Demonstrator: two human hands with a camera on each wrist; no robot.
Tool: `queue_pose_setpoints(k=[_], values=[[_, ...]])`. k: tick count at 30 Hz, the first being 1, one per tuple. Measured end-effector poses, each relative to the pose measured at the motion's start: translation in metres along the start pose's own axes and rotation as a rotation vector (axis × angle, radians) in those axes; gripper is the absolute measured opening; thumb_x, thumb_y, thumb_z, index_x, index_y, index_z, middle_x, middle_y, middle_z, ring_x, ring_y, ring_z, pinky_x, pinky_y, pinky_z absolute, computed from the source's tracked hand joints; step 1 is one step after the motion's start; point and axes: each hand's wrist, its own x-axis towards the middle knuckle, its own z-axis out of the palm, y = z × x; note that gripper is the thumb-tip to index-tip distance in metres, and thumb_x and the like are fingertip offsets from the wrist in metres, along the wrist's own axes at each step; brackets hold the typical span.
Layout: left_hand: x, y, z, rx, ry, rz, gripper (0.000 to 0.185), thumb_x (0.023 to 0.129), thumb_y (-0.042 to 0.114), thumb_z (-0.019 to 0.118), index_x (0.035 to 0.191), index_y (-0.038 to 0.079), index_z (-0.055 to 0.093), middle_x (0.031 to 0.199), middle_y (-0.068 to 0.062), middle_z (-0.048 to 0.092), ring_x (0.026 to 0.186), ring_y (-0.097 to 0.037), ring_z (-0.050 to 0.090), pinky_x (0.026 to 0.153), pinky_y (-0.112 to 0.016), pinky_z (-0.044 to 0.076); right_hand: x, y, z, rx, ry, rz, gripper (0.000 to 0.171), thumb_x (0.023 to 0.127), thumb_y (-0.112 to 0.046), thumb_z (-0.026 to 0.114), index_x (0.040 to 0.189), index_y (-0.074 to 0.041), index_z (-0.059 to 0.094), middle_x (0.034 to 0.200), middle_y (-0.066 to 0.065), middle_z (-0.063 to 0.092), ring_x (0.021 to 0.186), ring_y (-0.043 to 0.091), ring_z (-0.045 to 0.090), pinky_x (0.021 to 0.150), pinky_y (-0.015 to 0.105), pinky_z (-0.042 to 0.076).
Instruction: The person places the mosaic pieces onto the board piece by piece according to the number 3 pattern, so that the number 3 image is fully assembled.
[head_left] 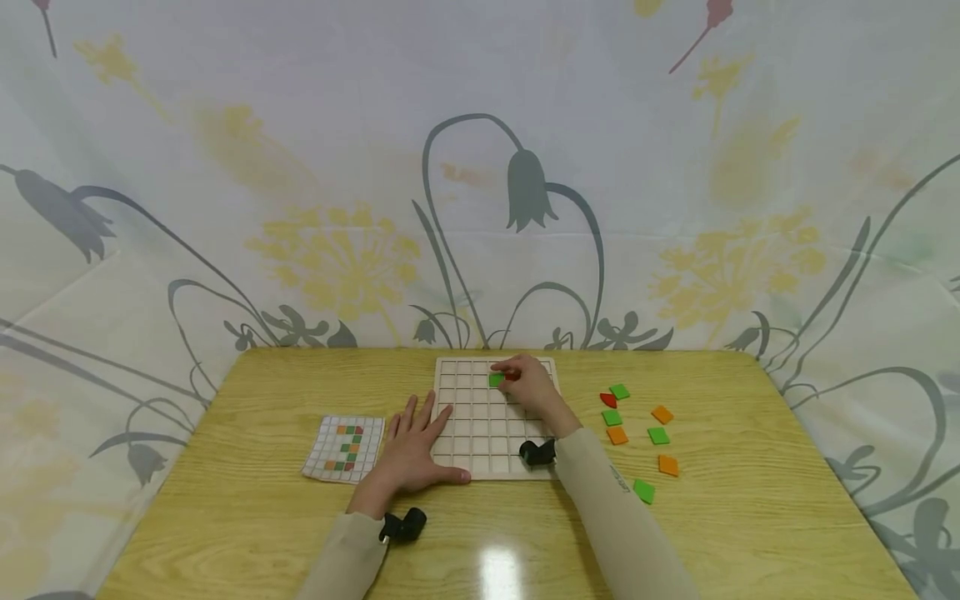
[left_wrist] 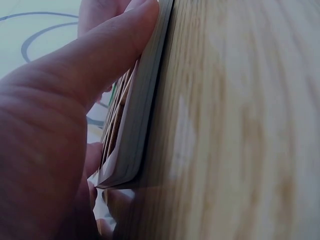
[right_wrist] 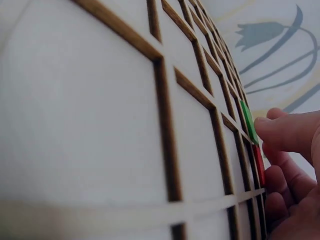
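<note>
A pale wooden grid board (head_left: 471, 425) lies on the table. My left hand (head_left: 411, 454) spreads its straight fingers over the board's left edge, its thumb along the near edge; the left wrist view shows that thumb against the rim. Over the board's upper right, my right hand (head_left: 531, 387) has thumb and forefinger at a green square tile (head_left: 496, 380), pinching it at the grid. Beside it a red tile (right_wrist: 258, 162) sits in the grid, partly hidden under the fingers in the head view.
Left of the board lies a paper pattern card (head_left: 318, 442) with coloured squares on a grid. To the right are several loose green tiles (head_left: 658, 436), orange tiles (head_left: 668, 466) and a red quarter-round tile (head_left: 608, 400). A flowered curtain (head_left: 480, 275) hangs behind the table (head_left: 255, 533).
</note>
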Motion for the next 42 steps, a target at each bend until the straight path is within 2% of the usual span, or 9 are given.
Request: queue_pose_setpoints(k=[3, 8, 10, 14, 20, 30, 37, 42], values=[[-0.001, 0.000, 0.002, -0.011, -0.006, 0.000, 0.109, 0.074, 0.068, 0.075, 0.158, 0.016, 0.030, 0.166, -0.013, 0.006, 0.150, -0.040, -0.002, 0.117, -0.061, 0.005, -0.003, 0.002, -0.004, 0.053, 0.002, 0.022, 0.028, 0.092, -0.003, 0.069, 0.120, -0.006, 0.072, 0.115, 0.010, 0.064, 0.102, 0.027, 0.061, 0.088, 0.044, 0.051], [0.000, -0.001, 0.004, -0.011, -0.001, 0.019, 0.110, 0.074, 0.069, 0.074, 0.159, 0.015, 0.029, 0.166, -0.014, 0.005, 0.150, -0.042, -0.002, 0.116, -0.062, 0.005, -0.004, 0.003, -0.013, 0.123, 0.007, 0.037, 0.028, 0.096, -0.003, 0.062, 0.123, -0.003, 0.070, 0.112, 0.012, 0.067, 0.099, 0.027, 0.064, 0.086, 0.043, 0.052], [0.000, -0.001, 0.004, -0.002, 0.012, 0.020, 0.110, 0.073, 0.068, 0.075, 0.159, 0.015, 0.030, 0.166, -0.014, 0.006, 0.150, -0.042, -0.001, 0.116, -0.062, 0.005, -0.004, 0.004, -0.018, 0.131, 0.013, 0.033, 0.027, 0.098, -0.004, 0.061, 0.124, -0.002, 0.069, 0.114, 0.013, 0.067, 0.101, 0.028, 0.063, 0.086, 0.043, 0.052], [-0.002, -0.001, 0.004, -0.013, -0.008, -0.001, 0.110, 0.073, 0.068, 0.075, 0.159, 0.018, 0.028, 0.167, -0.011, 0.003, 0.151, -0.039, -0.005, 0.117, -0.060, 0.003, -0.013, 0.006, -0.028, 0.125, 0.007, 0.027, 0.028, 0.098, -0.005, 0.061, 0.125, 0.000, 0.067, 0.121, 0.016, 0.065, 0.108, 0.031, 0.061, 0.089, 0.044, 0.052], [-0.004, 0.000, 0.006, -0.019, -0.020, 0.000, 0.110, 0.074, 0.068, 0.075, 0.159, 0.017, 0.028, 0.166, -0.012, 0.004, 0.150, -0.040, -0.004, 0.116, -0.062, 0.003, -0.031, 0.014, -0.050, 0.068, 0.021, 0.038, 0.028, 0.098, -0.007, 0.061, 0.125, -0.001, 0.067, 0.122, 0.016, 0.064, 0.111, 0.034, 0.060, 0.090, 0.048, 0.051], [0.000, -0.002, 0.003, -0.011, -0.004, 0.004, 0.110, 0.074, 0.069, 0.075, 0.159, 0.019, 0.027, 0.167, -0.010, 0.003, 0.151, -0.038, -0.006, 0.117, -0.061, 0.002, -0.058, 0.028, -0.089, -0.040, 0.093, -0.035, 0.025, 0.097, -0.004, 0.063, 0.120, 0.000, 0.070, 0.119, 0.017, 0.066, 0.104, 0.035, 0.063, 0.086, 0.049, 0.054], [0.000, -0.003, 0.003, -0.019, -0.008, 0.001, 0.109, 0.074, 0.068, 0.075, 0.160, 0.019, 0.027, 0.167, -0.009, 0.002, 0.151, -0.038, -0.007, 0.117, -0.060, 0.001, -0.086, 0.041, -0.104, -0.140, 0.111, -0.112, 0.024, 0.093, 0.002, 0.066, 0.116, 0.003, 0.070, 0.110, 0.016, 0.067, 0.094, 0.030, 0.065, 0.080, 0.044, 0.056], [0.001, -0.003, 0.003, -0.004, -0.018, -0.002, 0.109, 0.075, 0.068, 0.074, 0.160, 0.019, 0.026, 0.167, -0.009, 0.001, 0.151, -0.037, -0.007, 0.117, -0.060, 0.001, -0.103, 0.047, -0.113, -0.202, 0.092, -0.121, 0.025, 0.091, 0.004, 0.068, 0.116, 0.003, 0.070, 0.103, 0.011, 0.066, 0.088, 0.025, 0.062, 0.073, 0.036, 0.055]])
